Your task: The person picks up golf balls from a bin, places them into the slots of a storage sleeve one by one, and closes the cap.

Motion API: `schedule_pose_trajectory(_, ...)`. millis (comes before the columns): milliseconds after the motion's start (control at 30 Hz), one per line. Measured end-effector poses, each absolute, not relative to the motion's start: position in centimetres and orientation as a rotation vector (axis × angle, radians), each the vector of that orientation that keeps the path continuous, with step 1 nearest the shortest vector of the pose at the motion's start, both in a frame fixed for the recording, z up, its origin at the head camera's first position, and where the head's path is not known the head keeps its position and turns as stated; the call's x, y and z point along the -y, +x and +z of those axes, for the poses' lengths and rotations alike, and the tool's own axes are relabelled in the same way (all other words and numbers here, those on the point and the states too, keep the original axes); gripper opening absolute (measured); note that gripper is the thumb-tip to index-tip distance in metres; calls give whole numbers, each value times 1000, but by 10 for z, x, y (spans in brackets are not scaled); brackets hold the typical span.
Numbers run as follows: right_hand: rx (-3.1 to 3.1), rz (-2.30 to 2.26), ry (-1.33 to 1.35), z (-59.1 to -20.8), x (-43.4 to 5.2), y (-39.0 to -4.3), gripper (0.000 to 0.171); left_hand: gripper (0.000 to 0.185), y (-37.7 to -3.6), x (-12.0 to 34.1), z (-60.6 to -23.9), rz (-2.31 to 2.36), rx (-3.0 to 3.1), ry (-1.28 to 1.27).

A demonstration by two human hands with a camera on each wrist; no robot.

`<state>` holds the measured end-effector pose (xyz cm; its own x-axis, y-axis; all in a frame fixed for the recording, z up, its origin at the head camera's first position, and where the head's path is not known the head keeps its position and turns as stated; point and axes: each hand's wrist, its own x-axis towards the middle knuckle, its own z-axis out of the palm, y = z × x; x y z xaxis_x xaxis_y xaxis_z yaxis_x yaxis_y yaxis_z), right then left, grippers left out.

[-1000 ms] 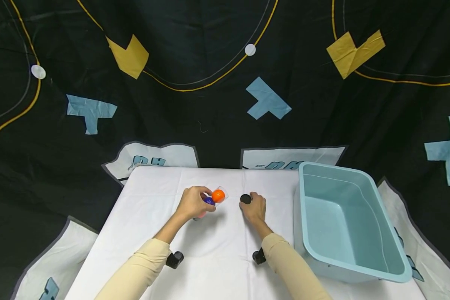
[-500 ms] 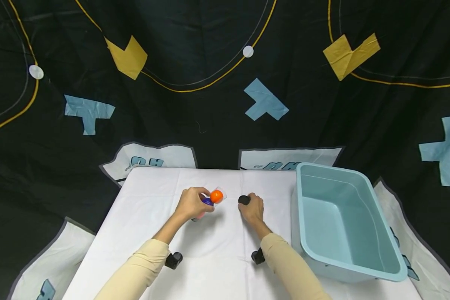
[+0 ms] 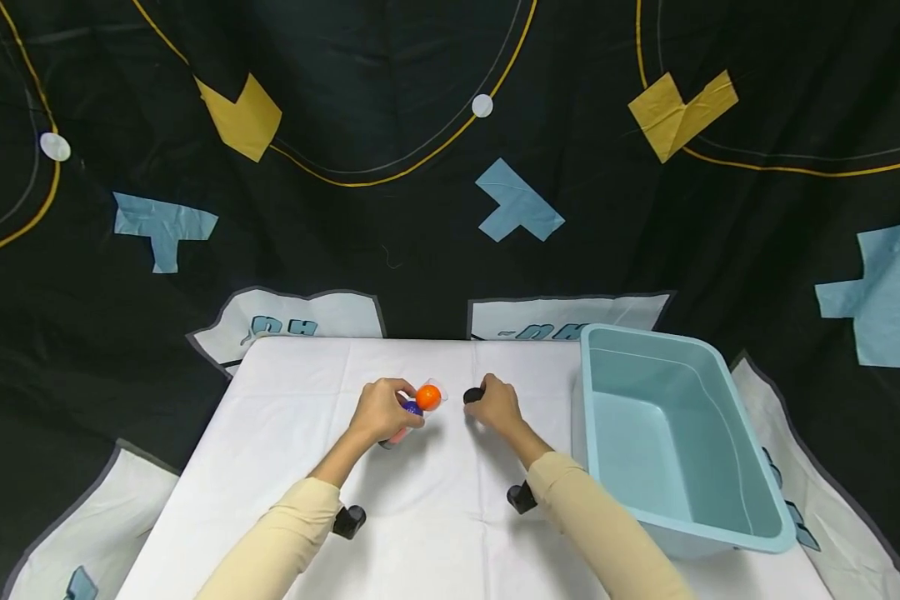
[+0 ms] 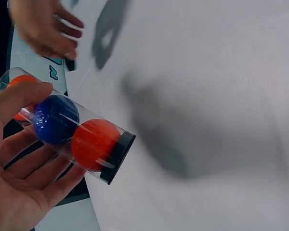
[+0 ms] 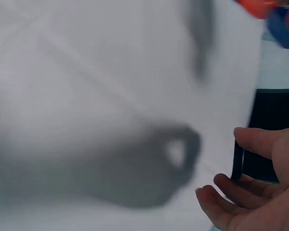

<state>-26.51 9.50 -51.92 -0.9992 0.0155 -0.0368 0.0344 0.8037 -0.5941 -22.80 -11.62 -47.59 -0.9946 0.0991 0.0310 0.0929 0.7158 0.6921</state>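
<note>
My left hand (image 3: 379, 410) grips a clear plastic tube (image 4: 62, 148) above the white table, thumb on one side and fingers on the other. Inside it sit an orange ball (image 3: 428, 397), a blue ball (image 4: 56, 119) and a red-orange ball (image 4: 95, 144). A black cap (image 4: 118, 158) closes the tube's lower end; the end beside the orange ball shows no cap. To the right, my right hand (image 3: 497, 408) pinches a round black cap (image 3: 473, 395) between thumb and fingertips. In the right wrist view this cap (image 5: 238, 161) appears edge-on. It is apart from the tube.
A light blue plastic tub (image 3: 600, 433) stands on the right of the white-covered table (image 3: 420, 542). Black wrist devices (image 3: 349, 522) are worn near both cuffs. Behind the table hangs a black cloth (image 3: 390, 250) with yellow and blue tape pieces.
My right hand has turned and risen slightly, tipping the black cap in its fingers. The left hand keeps its grip on the tube. The head view has shifted a little to the right.
</note>
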Motion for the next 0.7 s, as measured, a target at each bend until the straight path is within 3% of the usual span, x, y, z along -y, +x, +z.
schedule_pose_trajectory(367,-2885,-851,-141,-466,-84,-266,40,34,-232,109,-490,1123,-2888,135)
schedule_pose_trajectory(700,-2836,-762,-180,-453,-93,-258,39,36,-231,102,-497,1136,-2857,158)
